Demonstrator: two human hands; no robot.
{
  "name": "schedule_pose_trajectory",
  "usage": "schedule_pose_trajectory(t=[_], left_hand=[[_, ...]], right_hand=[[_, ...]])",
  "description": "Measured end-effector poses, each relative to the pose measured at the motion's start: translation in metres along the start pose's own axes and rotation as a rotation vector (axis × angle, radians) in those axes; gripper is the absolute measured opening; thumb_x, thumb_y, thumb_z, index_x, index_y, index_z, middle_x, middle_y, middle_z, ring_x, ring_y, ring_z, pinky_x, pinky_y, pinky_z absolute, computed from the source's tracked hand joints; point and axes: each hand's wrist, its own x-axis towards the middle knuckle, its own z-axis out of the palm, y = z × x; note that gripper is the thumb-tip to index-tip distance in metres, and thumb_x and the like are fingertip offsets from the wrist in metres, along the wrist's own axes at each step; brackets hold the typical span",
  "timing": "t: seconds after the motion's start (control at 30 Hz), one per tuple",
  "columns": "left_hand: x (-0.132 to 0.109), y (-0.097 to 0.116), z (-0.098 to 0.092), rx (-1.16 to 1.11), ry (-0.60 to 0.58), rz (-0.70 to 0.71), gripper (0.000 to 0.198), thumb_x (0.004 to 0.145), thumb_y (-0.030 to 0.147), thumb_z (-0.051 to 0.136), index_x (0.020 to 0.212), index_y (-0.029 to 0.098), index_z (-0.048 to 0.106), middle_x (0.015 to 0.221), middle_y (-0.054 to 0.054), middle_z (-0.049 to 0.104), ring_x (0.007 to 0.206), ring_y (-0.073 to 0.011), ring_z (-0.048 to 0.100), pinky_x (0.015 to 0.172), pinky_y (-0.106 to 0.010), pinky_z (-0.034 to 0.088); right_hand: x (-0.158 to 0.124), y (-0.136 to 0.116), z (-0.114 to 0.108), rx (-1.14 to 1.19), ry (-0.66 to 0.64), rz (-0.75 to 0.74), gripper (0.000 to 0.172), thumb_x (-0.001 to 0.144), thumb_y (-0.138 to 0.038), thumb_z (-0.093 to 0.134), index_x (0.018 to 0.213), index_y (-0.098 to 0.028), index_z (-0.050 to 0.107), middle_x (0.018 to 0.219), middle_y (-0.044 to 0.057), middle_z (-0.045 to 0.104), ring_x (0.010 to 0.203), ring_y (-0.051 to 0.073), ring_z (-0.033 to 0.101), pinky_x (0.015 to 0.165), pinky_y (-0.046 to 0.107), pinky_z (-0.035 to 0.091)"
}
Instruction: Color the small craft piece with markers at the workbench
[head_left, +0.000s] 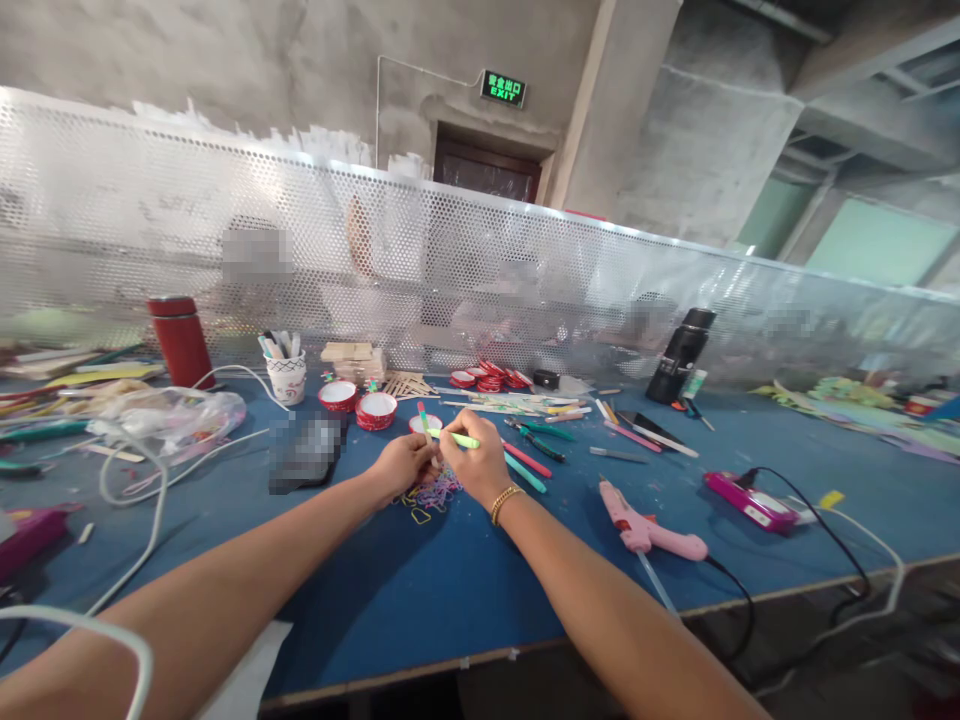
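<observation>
Near the middle of the blue table, my left hand (407, 464) is closed around a small upright stick (424, 418) with a pinkish-red tip and a green part below it. My right hand (478, 462) grips a yellow-green marker (459, 439) that lies across the stick, its tip close to the coloured part. Fingers hide the lower end of the stick. Under both hands is a pile of colourful small loops (429, 495). Beside my right hand lie a red marker (529, 459) and a teal marker (524, 472).
A pink glue gun (651, 530) and a magenta power strip (750, 501) with cords lie right. Pliers (536, 440), red-edged round tins (376, 410) and loose sticks lie beyond my hands. A phone (307, 452), paper cup (287, 379) and red flask (180, 342) stand left; a black flask (679, 358) stands back right.
</observation>
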Motion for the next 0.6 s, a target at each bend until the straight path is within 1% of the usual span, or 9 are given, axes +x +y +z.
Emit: schedule_pose_trajectory(t=[0.13, 0.3, 0.43, 0.6], left_hand=[[0.0001, -0.0004, -0.0002, 0.0, 0.003, -0.015, 0.032, 0.069, 0.044, 0.07, 0.067, 0.015, 0.056, 0.056, 0.002, 0.057, 0.048, -0.0086, 0.051, 0.051, -0.021, 0.042], [0.0002, -0.0015, -0.0001, -0.011, -0.013, 0.013, 0.033, 0.069, 0.045, 0.07, 0.067, 0.015, 0.056, 0.058, 0.001, 0.058, 0.049, -0.0085, 0.051, 0.051, -0.02, 0.042], [0.0011, -0.0026, 0.0001, -0.001, 0.0, -0.003, 0.034, 0.068, 0.046, 0.07, 0.066, 0.015, 0.055, 0.054, 0.002, 0.056, 0.046, -0.0086, 0.049, 0.05, -0.021, 0.042], [0.0021, -0.0044, -0.0004, -0.012, -0.032, 0.028, 0.036, 0.069, 0.048, 0.069, 0.065, 0.015, 0.054, 0.054, 0.002, 0.055, 0.046, -0.008, 0.048, 0.048, -0.021, 0.039]], right_hand=[[0.0001, 0.0004, 0.0004, 0.001, 0.029, 0.007, 0.014, 0.077, -0.021, 0.056, 0.065, -0.022, 0.049, 0.061, -0.003, 0.058, 0.062, 0.015, 0.05, 0.068, 0.026, 0.038], [0.0005, 0.0007, 0.0003, 0.012, -0.007, 0.013, 0.013, 0.077, -0.021, 0.056, 0.066, -0.022, 0.05, 0.061, -0.002, 0.057, 0.062, 0.015, 0.051, 0.067, 0.026, 0.039], [0.0002, 0.0012, -0.0001, 0.017, 0.021, 0.016, 0.013, 0.079, -0.022, 0.054, 0.067, -0.022, 0.05, 0.063, -0.002, 0.057, 0.062, 0.015, 0.051, 0.067, 0.026, 0.039], [-0.0001, 0.0016, -0.0004, 0.018, -0.005, 0.015, 0.013, 0.078, -0.022, 0.055, 0.067, -0.022, 0.05, 0.062, -0.003, 0.057, 0.061, 0.014, 0.05, 0.066, 0.026, 0.039]])
